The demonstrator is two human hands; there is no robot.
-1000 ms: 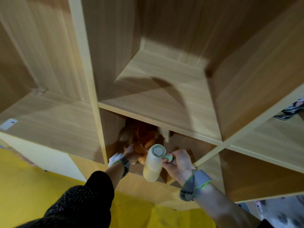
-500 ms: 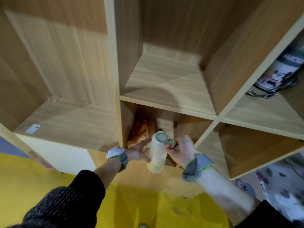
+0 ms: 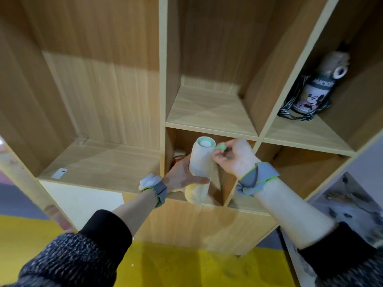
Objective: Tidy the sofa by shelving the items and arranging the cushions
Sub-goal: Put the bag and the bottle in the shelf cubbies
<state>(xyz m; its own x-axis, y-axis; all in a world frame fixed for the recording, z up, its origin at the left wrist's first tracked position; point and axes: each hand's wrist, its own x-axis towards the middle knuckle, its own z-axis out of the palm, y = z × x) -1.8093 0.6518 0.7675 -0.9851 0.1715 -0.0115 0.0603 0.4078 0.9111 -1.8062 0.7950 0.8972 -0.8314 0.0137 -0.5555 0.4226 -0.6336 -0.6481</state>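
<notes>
You held the tall cream-coloured bottle with the pale green lid [image 3: 200,166] upright in front of the lower middle compartment of the light wooden cube shelf [image 3: 211,112], its base just above that compartment's front edge. Your left hand [image 3: 182,175] was wrapped round the bottle's body from the left, thumb lying across its front, so that hand was gripping the bottle. Your right hand [image 3: 234,158] was up by the lid, fingers curled and pinching the small green loop [image 3: 220,146] that sticks out from the lid's side — closed on that loop rather than on the body. Both wrists carried grey bands with green edging, and dark knitted sleeves were pushed back on your forearms. Behind the bottle, inside the same compartment, something orange-brown was partly visible; I could not tell what it was. In the upper right compartment stood a cartoon-mouse printed flask with a black patterned strap [image 3: 310,94]. A small white flat tag [image 3: 59,173] lay on the left shelf board — well apart from your hands. Yellow floor [image 3: 176,266] showed below.
</notes>
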